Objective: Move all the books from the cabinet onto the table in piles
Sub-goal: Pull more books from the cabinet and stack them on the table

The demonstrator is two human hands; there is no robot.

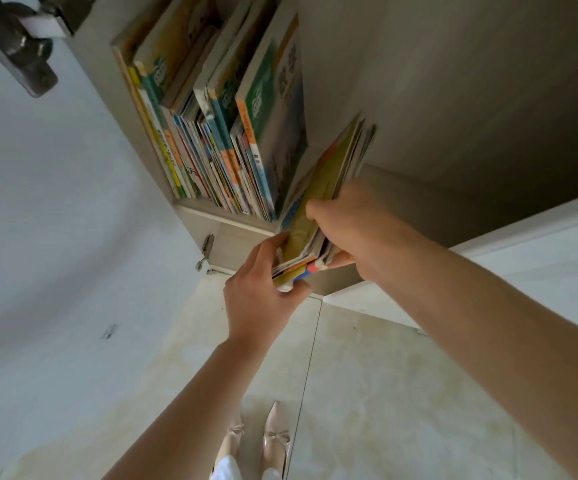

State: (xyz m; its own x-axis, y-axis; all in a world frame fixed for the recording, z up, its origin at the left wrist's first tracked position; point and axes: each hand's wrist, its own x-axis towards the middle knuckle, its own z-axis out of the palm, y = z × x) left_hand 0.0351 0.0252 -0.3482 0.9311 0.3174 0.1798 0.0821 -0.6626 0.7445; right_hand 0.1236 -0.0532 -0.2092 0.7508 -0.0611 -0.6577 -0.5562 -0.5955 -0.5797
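Note:
Several thin colourful books [211, 133] stand upright in the open cabinet [211, 216], packed against its left wall. A bundle of books [322, 202] leans out over the shelf's front edge, to the right of that row. My left hand [263, 289] grips the bundle's near lower corner from the left. My right hand [353, 220] grips the same bundle from the right, with the thumb on top and fingers underneath. The table is out of sight.
A white door [55, 220] with a dark metal handle [14, 43] fills the left side. The cabinet's white door [522, 265] stands open on the right. Below lie pale floor tiles [367, 393] and my feet in light pointed shoes [273, 441].

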